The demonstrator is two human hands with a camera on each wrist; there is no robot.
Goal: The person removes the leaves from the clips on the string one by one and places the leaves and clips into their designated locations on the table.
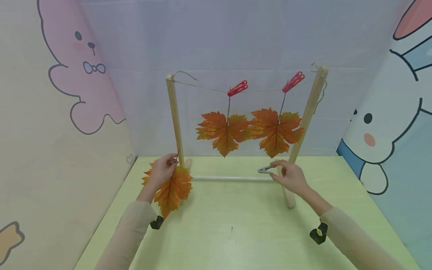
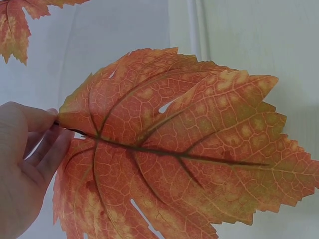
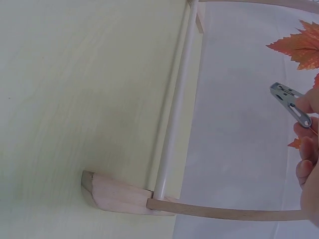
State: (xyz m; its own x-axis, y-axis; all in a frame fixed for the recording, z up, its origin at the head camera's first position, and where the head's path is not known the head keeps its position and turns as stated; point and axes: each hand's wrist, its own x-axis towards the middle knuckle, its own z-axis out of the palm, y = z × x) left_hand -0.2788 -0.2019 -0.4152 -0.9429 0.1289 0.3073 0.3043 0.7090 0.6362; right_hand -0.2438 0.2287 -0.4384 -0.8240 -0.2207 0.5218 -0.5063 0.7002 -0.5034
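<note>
My left hand [image 1: 163, 170] pinches the dark stem of an orange maple leaf [image 1: 173, 187], which hangs below the fingers beside the left post. Close up in the left wrist view, that leaf [image 2: 174, 144] spreads out from the thumb and fingertips. Between thumb and fingers my right hand [image 1: 289, 175] grips a grey clothespin [image 1: 264, 170], its tip pointing left, near the right post. Two more maple leaves [image 1: 224, 131] [image 1: 276, 131] hang by their stems from a string [image 1: 202, 87], each held by a red clothespin [image 1: 237, 89] [image 1: 293, 82].
The string runs between a left wooden post [image 1: 174, 116] and a right wooden post [image 1: 312, 105]. A white rod [image 1: 233, 178] joins their feet low on the pale green table [image 1: 216, 232]. Cartoon-printed cloth walls [image 1: 67, 161] enclose the sides and back.
</note>
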